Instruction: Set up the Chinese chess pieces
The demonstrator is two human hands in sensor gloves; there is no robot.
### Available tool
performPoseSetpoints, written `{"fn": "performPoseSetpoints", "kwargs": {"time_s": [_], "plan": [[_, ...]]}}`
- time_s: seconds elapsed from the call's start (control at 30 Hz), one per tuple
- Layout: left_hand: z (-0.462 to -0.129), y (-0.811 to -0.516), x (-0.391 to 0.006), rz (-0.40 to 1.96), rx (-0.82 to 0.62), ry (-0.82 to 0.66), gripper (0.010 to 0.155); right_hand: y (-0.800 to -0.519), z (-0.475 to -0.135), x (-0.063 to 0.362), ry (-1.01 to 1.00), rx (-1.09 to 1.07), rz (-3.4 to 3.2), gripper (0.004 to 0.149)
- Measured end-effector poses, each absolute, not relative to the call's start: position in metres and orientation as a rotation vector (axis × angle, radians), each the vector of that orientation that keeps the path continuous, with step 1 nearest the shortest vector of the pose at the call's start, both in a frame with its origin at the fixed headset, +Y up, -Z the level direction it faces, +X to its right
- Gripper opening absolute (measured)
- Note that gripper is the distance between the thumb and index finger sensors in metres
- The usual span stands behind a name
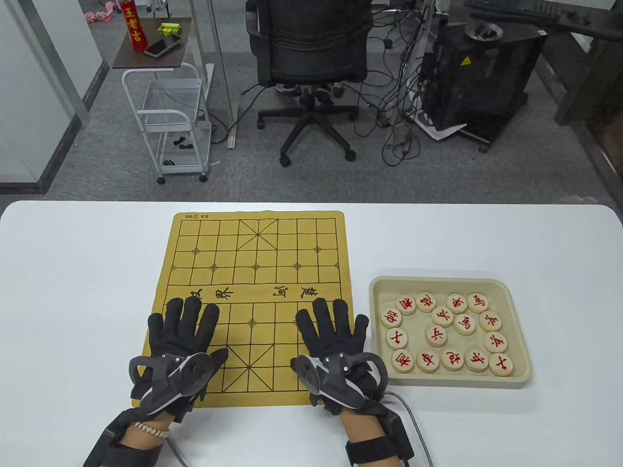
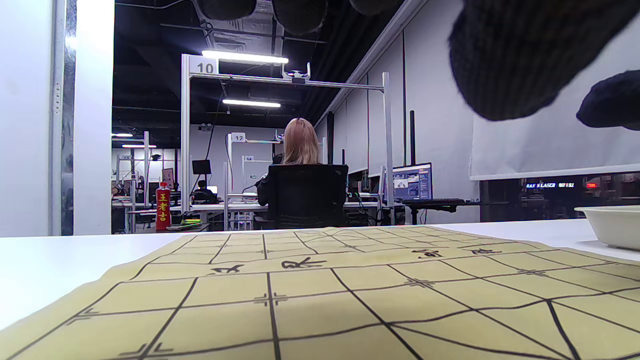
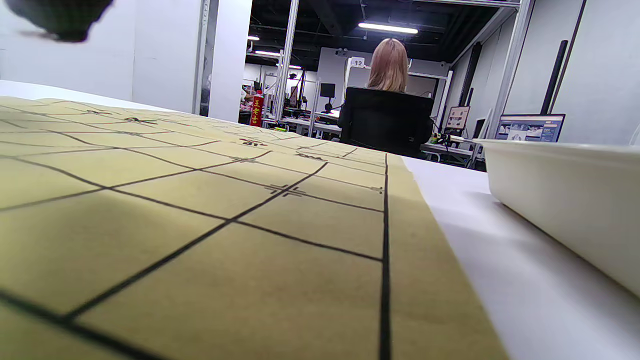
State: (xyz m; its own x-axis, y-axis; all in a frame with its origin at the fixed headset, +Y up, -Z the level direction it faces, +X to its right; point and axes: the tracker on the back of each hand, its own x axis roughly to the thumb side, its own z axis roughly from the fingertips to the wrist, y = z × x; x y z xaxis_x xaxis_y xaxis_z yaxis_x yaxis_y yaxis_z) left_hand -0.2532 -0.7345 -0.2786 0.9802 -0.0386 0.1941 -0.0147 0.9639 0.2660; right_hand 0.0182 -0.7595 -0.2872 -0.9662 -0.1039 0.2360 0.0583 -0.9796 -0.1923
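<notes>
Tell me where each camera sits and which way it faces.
Table view: high above, looking down at board, tray; left hand, right hand lie flat on the board.
Left wrist view: low over the board, facing the office; fingertips on top.
Right wrist view: low over the board, tray on the right; a fingertip at top left.
Shared: board and tray.
</notes>
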Motion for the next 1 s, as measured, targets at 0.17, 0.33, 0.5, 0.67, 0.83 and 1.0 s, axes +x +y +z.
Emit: {"fn": "performPoseSetpoints", "kwargs": {"time_s": [0.17,0.33,0.5,0.67,0.83,1.0], "plan": [[-0.279,-0.735,-0.254,-0.005,0.270,-0.206,0.095,-0.761,-0.288,0.017,0.266,-0.386,-3.020,0.096],[-0.279,-0.734,-0.254,-0.005,0.270,-0.199,0.096,-0.764,-0.288,0.015,0.247,-0.398,-3.007,0.095],[-0.277,-0.731,-0.253,-0.007,0.285,-0.202,0.096,-0.767,-0.289,0.012,0.226,-0.398,-3.005,0.095],[-0.277,-0.730,-0.257,0.004,0.283,-0.188,0.096,-0.757,-0.290,0.017,0.236,-0.363,-3.036,0.092],[-0.279,-0.730,-0.260,0.007,0.274,-0.179,0.096,-0.724,-0.294,0.040,0.312,-0.190,-3.109,0.088],[-0.280,-0.729,-0.262,0.003,0.269,-0.171,0.096,-0.700,-0.305,0.079,0.250,0.028,-3.122,0.086]]}}
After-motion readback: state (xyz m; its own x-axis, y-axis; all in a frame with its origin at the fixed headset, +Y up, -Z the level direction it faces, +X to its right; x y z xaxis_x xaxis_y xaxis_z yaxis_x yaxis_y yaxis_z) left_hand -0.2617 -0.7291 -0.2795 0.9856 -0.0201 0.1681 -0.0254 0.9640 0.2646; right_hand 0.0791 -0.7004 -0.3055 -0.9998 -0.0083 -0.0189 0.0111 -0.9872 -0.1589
